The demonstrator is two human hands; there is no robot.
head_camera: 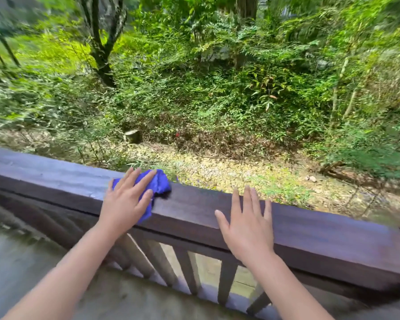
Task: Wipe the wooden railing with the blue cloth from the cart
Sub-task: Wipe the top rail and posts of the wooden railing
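Observation:
A dark wooden railing (194,204) runs across the view from upper left to lower right. A crumpled blue cloth (160,184) lies on its top, pressed under my left hand (127,199), whose fingers are spread flat over it. Part of the cloth hangs over the near side of the rail. My right hand (247,225) rests flat and empty on the rail top, to the right of the cloth, fingers apart. The cart is not in view.
Slanted wooden balusters (185,266) stand under the rail. A grey concrete floor (21,262) lies at the lower left. Beyond the rail the ground drops to leaf litter, a cut stump (132,135), shrubs and trees.

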